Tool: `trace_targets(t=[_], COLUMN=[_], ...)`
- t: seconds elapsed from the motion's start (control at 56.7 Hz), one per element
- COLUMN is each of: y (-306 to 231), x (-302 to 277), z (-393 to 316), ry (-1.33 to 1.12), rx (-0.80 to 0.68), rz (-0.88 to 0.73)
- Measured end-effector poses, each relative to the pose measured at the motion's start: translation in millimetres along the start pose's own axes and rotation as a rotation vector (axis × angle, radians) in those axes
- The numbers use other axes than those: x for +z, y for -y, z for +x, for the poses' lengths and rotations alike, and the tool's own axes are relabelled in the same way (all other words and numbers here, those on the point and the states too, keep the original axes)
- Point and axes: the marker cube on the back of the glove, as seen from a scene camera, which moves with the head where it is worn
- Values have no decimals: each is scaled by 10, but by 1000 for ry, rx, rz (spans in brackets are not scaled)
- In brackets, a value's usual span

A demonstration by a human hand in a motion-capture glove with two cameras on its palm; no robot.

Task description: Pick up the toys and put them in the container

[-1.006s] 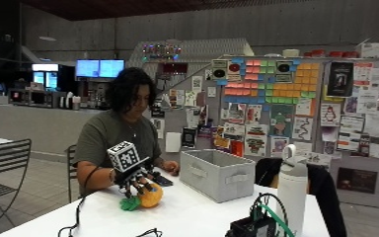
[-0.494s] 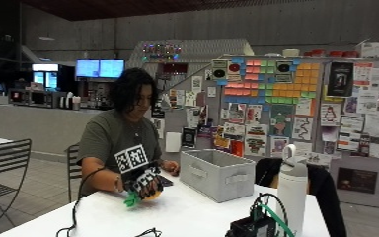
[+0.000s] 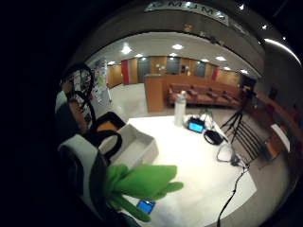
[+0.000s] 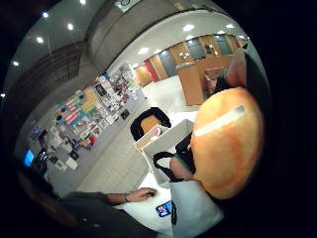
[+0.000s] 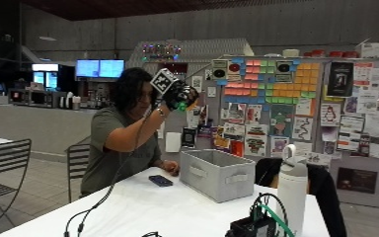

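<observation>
I had my black-gloved right hand (image 5: 178,97) raised to about head height, well above the white table (image 5: 176,207), with my elbow bent. My fingers were curled round a soft orange plush toy with green leaves (image 4: 228,144); in the outside view only a speck of green showed between the glove's fingers. From the thumb side of my palm the orange body filled much of the view, with a pale strip across it. From the little finger side the green leaves (image 3: 142,182) stuck out past the palm.

The grey fabric rectangular container with side handles (image 5: 217,174) stood on the table below the raised hand and off to one side, open at the top; I could not tell what lay inside. My bare left hand (image 5: 170,168) rested on the table just beside the container. A dark smartphone (image 5: 161,180) lay flat near that hand. A white bottle with a loop handle (image 5: 292,187) stood upright near the table's front edge, beside a black device with cables (image 5: 255,224).
</observation>
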Motion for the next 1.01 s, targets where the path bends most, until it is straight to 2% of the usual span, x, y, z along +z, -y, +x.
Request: trace_targets(t=[0.071, 0.176, 0.265, 0.353, 0.423, 0.494, 0.582, 0.653, 0.723, 0.794, 0.864, 0.9, 0.953, 1.006], y=[310, 546, 605, 648, 610, 626, 574, 542, 599, 594, 625, 615, 566, 584], x=[261, 648, 939, 1125, 1191, 1272, 1274, 1293, 1326, 1330, 1380, 1383, 1355, 1367], z=[-196, -420, -313, -186, -132, -33, -156, -140, -57, -32, -43, -87, -91, -80], ry=[-36, -93, -111, -113, -80, -131, 8, -24, -115, -96, -115, -96, -52, -97], rx=[105, 44, -23, 26, -57, 10, -99, -173, 3, -18, 141, 134, 9, 82], rz=[-31, -95, -175, -215, -239, -257, -289, -285, -275, -284, -330, -350, -360, -345])
